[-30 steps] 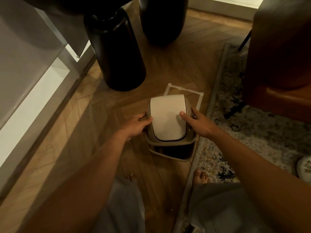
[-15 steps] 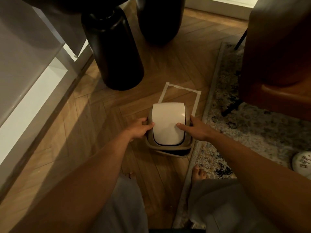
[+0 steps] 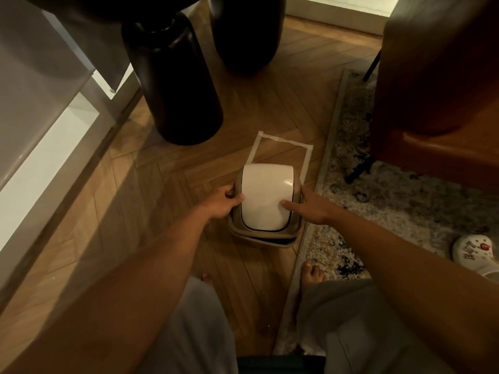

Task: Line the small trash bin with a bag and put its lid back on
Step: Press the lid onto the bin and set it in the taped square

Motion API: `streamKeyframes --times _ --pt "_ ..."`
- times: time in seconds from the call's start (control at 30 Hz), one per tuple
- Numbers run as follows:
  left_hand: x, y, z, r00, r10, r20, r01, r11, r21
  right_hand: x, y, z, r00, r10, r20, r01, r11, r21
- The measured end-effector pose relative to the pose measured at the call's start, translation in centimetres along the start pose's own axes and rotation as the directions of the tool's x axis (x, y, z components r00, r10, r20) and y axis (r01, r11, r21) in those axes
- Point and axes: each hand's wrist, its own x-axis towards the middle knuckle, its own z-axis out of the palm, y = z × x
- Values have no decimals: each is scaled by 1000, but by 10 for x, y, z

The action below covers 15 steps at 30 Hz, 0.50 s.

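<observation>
The small beige trash bin [image 3: 266,242] stands on the wooden floor, partly inside a white tape rectangle [image 3: 280,143]. Its lid [image 3: 266,197], beige-framed with a white swing flap, sits on top of the bin, with a dark gap showing at the near rim. My left hand [image 3: 221,202] grips the lid's left side, thumb on the flap. My right hand [image 3: 309,205] holds the lid's right side, with a fingertip resting on the flap. No bag shows from here.
Two tall black cylindrical legs [image 3: 172,76] stand behind the bin. A patterned rug [image 3: 391,206] lies to the right under a brown armchair [image 3: 437,85]. A white slipper [image 3: 475,252] sits on the rug. A white cabinet [image 3: 40,125] runs along the left. My bare toes [image 3: 312,273] are close to the bin.
The lid has come down onto the bin and the gap at the near rim has narrowed. Both hands stayed on the lid's sides.
</observation>
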Motion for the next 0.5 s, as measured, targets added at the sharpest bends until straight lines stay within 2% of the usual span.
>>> streamKeyframes --times 0.33,0.5 --pt "-5 3 0 999 28 18 -29 995 95 -10 6 1 998 30 51 -26 997 -68" --pt "-10 1 -2 999 18 32 -22 992 125 -18 7 5 994 32 106 -13 983 -183"
